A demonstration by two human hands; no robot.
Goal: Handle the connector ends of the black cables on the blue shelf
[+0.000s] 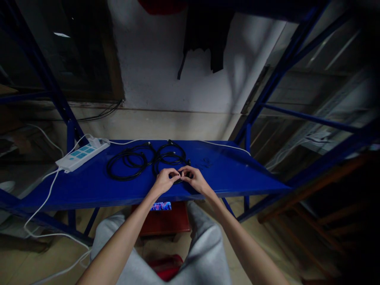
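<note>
Currently, both hands are working close together above the front edge of the blue counter (237, 174). The left hand (166, 180) is pinching thumb against forefinger, and the right hand (193, 177) is mirroring this grip, its fingertips meeting those of the left. The fingers of both hands are closing to a narrow pinch; whether they are gripping anything there is too small to tell. A dark cable section (178, 181) is lying directly beneath the fingertips, with the hands partly hiding it.

Two coiled black cables are resting on the counter behind and to the left of the hands. The left coil (126, 178) is lying farther from them; the right coil (172, 163) is sitting just beyond the left hand, its loops nearly meeting those of its neighbor. Several thin black ties (206, 162) are lying scattered beyond the right hand.

A white power strip (83, 155) with blue socket faces is occupying the counter's left end, lying at a slant. A white cord (142, 140) is running along the rear edge. Below the counter, a lit screen (160, 206) is resting on a red stool (166, 223) between the person's knees.
</note>
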